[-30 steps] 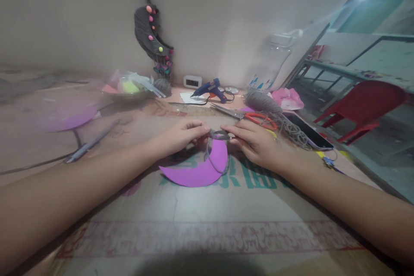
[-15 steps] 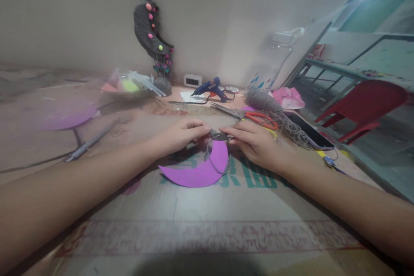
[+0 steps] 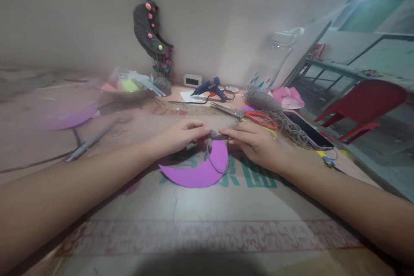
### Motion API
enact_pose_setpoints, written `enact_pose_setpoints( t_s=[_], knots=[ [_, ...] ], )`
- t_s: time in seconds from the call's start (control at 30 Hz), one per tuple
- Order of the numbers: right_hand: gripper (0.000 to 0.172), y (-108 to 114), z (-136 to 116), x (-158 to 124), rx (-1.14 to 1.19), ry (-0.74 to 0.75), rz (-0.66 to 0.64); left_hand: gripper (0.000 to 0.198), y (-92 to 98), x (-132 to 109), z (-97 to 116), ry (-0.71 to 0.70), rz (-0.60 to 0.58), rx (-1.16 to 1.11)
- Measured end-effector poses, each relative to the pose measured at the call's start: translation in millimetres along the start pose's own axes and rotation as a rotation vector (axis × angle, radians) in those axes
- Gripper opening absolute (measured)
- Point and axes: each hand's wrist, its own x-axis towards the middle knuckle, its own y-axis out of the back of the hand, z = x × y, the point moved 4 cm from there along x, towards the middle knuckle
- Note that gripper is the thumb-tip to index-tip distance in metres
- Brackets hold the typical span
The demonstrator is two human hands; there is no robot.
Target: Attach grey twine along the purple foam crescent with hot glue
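L hand (image 3: 194, 133) & R hand (image 3: 250, 141) pinch far end of purple crescent (image 3: 194, 177), wrapped w/ grey yarn (image 3: 220, 136); prob. light, bendy; best held by edges nr wrap

Bare forearms (image 3: 93, 181) angle in from both sides, wrists (image 3: 155, 145) nearly straight. Left hand (image 3: 190, 134) pinches, digits curled; right hand (image 3: 251, 140) pinches opposite it, index extended, tips near but apart.

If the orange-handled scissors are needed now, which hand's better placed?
Right hand, likely: the scissors lie just beyond it, handles nearest. The left hand is farther. Both pinch near the purple crescent.
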Motion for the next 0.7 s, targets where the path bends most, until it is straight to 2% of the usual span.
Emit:
enact_pose_setpoints(
  t_s=[0.2, 0.3, 0.7],
  knots=[
    [0.034, 10.7, 6.2, 1.1, 0.024, -0.192, 0.076, 0.032, -1.0, -0.1, 1.7, 0.006, 0.014, -0.040],
    [0.034, 11.4, 10.7, 0.7, 0.030, -0.238, 0.098, 0.032, -0.8, 0.1, 2.8, -0.004, 0.025, -0.048],
    [0.030, 4.4, -2.9, -0.1, -0.054, -0.042, -0.022, 0.032, 1.0, 0.0, 0.4, -0.021, 0.065, 0.015]
  ],
)
